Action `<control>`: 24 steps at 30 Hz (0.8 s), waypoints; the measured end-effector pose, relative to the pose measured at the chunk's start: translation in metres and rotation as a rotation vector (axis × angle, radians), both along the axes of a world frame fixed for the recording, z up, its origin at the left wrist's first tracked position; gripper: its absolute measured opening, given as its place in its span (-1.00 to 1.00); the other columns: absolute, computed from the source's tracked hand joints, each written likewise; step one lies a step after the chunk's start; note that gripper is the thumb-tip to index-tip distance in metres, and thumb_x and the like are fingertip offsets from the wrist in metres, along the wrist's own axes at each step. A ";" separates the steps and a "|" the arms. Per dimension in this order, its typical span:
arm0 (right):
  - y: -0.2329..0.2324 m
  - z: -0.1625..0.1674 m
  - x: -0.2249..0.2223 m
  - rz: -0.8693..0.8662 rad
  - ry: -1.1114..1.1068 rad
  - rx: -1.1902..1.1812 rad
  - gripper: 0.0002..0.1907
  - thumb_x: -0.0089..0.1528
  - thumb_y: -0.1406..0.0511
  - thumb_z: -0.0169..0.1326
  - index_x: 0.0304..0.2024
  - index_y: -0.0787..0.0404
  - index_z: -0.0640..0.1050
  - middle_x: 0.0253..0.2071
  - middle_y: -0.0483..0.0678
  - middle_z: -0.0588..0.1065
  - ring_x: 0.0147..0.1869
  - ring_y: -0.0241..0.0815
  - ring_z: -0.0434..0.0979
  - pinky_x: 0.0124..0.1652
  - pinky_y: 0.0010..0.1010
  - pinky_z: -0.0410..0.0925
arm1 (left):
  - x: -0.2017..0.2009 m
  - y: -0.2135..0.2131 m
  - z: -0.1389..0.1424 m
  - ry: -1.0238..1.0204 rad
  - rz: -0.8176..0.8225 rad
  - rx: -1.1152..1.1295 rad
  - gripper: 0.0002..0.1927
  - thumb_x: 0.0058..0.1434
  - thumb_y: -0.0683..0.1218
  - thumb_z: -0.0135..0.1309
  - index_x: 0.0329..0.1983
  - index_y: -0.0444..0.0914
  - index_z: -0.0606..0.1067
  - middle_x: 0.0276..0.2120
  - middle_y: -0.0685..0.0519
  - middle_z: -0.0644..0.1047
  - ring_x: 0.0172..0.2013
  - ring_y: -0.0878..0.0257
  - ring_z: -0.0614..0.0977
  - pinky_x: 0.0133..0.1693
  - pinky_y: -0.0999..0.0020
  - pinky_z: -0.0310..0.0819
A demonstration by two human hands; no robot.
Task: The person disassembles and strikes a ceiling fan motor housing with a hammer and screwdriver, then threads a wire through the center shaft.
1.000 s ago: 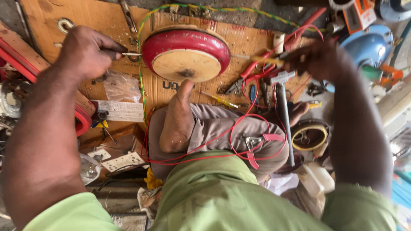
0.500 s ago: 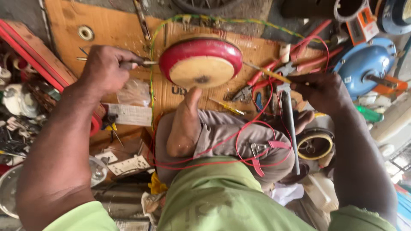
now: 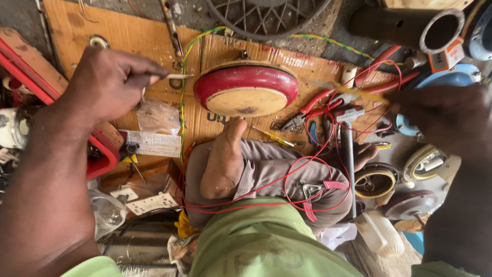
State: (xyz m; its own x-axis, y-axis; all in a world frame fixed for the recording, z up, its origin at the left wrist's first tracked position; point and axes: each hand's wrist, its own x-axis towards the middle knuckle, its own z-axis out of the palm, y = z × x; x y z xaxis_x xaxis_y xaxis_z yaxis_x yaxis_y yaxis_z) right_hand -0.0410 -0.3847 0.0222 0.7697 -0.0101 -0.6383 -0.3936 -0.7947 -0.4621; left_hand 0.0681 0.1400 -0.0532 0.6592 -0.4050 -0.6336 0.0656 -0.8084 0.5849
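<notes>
My left hand (image 3: 105,84) is raised at the left and pinches a thin pale strip (image 3: 179,76) between thumb and fingers, its tip pointing toward the red round motor housing (image 3: 246,90) on the cardboard sheet (image 3: 128,31). My right hand (image 3: 446,115) is up at the right, blurred, gripping a thin yellowish strip (image 3: 353,91) that reaches left over the pliers. The housing stands just beyond my bare foot (image 3: 223,159). Red wires (image 3: 328,154) loop across my lap.
Red-handled pliers (image 3: 320,105), a hammer (image 3: 348,154) and a small screwdriver (image 3: 274,137) lie right of the housing. A green-yellow wire (image 3: 184,77) runs down the cardboard. A metal pipe (image 3: 410,28), a blue motor body (image 3: 446,84), round fan parts (image 3: 376,182) and a red frame (image 3: 97,149) crowd the edges.
The view has shifted and closed in. My left hand stayed near the housing's left side with its strip; my right hand drew farther right, away from the pliers.
</notes>
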 end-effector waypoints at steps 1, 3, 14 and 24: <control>0.002 0.001 0.006 -0.040 0.009 0.020 -0.83 0.38 0.37 0.23 0.03 0.20 0.69 -0.37 -0.04 0.62 -0.43 -0.39 0.52 -0.33 -0.51 0.40 | 0.003 -0.003 0.001 -0.023 -0.011 -0.048 -0.68 0.22 -0.31 0.14 -0.06 -0.10 0.70 -0.42 0.00 0.67 -0.60 0.31 0.53 -0.53 0.33 0.38; 0.004 -0.001 0.016 0.040 -0.044 0.065 -0.82 0.33 0.41 0.21 -0.01 0.26 0.68 -0.35 0.00 0.61 -0.41 -0.34 0.49 -0.36 -0.50 0.37 | 0.009 -0.009 0.002 -0.075 -0.052 -0.116 -0.67 0.20 -0.32 0.14 -0.06 -0.12 0.70 -0.42 -0.02 0.67 -0.60 0.29 0.53 -0.52 0.33 0.39; -0.002 -0.026 0.027 0.020 0.115 0.155 -0.79 0.30 0.44 0.19 -0.01 0.27 0.68 -0.34 0.04 0.63 -0.42 -0.30 0.53 -0.38 -0.48 0.39 | 0.026 -0.039 0.015 -0.200 -0.241 -0.055 -0.64 0.06 -0.30 0.13 -0.15 -0.08 0.73 -0.35 -0.08 0.68 -0.43 -0.01 0.71 -0.23 0.07 0.60; 0.042 0.014 0.051 0.275 -0.049 -0.133 -0.84 0.27 0.46 0.25 -0.09 0.29 0.71 -0.40 0.09 0.62 -0.51 -0.25 0.54 -0.47 -0.46 0.39 | 0.019 -0.060 0.038 -0.185 -0.403 0.146 -0.69 -0.02 -0.17 0.30 -0.16 -0.07 0.72 -0.32 -0.17 0.67 -0.31 -0.12 0.70 -0.19 -0.03 0.59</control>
State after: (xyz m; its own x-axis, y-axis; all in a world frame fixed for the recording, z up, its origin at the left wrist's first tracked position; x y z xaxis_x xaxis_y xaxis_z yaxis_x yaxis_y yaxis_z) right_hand 0.0098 -0.3423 0.0364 0.7849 0.1217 -0.6075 -0.1355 -0.9231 -0.3599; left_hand 0.0870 0.0798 -0.0154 0.5751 -0.5672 -0.5895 -0.3656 -0.8228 0.4351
